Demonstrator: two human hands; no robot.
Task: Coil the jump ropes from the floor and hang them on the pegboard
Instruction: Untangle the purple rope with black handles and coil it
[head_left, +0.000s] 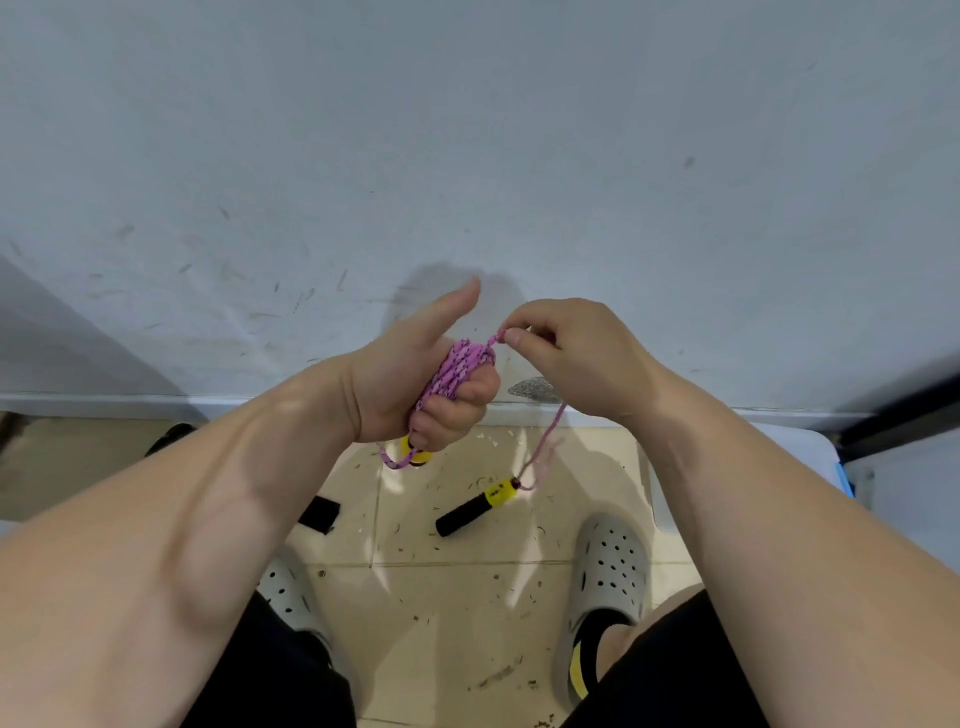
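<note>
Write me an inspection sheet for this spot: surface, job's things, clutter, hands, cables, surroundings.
Surface: beige tiled floor, strewn with fine debris.
Job's things: pink jump rope mostly coiled; black-and-yellow handle at its free end, low by the floor; yellow handle end shows under the fist.
Clutter: small black object on the tiles.
Grippers: left hand grips the coil, thumb up; right hand pinches a strand beside it.
Cables: nothing seen.
Surroundings: scuffed white wall, grey clogs; pegboard not in view.

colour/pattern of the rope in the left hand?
Pink with small dark flecks. The rope shows best in the head view, bunched in the left hand.
</note>
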